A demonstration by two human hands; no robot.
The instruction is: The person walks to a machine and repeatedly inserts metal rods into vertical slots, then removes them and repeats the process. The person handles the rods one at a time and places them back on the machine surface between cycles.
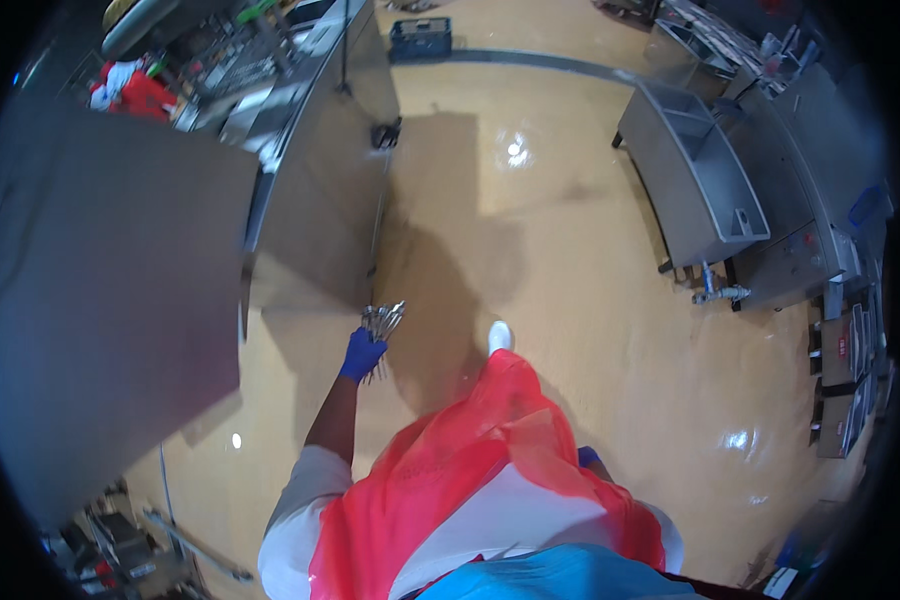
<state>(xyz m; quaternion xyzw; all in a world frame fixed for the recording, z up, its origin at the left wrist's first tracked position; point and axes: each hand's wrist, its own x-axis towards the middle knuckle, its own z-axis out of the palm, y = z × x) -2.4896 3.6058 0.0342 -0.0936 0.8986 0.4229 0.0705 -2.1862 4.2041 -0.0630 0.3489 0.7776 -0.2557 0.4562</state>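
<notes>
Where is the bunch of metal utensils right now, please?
In the head view, the bunch of metal utensils is left of centre, in the person's blue-gloved left hand, appearing beside the near end of the steel counter.

A glossy, wrinkled red apron (450, 432) covers white clothing (500, 512) with a short left sleeve (308, 498). Bright blue fabric (560, 575) shows nearest, a white shoe (500, 338) farthest. Left glove (364, 354) and right glove (589, 457): deep blue.

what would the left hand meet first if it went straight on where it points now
The way looks free as far as the picture shows: the left hand, gripping metal utensils, points ahead over the tan floor, beside the steel counter. Depth is unclear, so it might brush the counter.
</notes>
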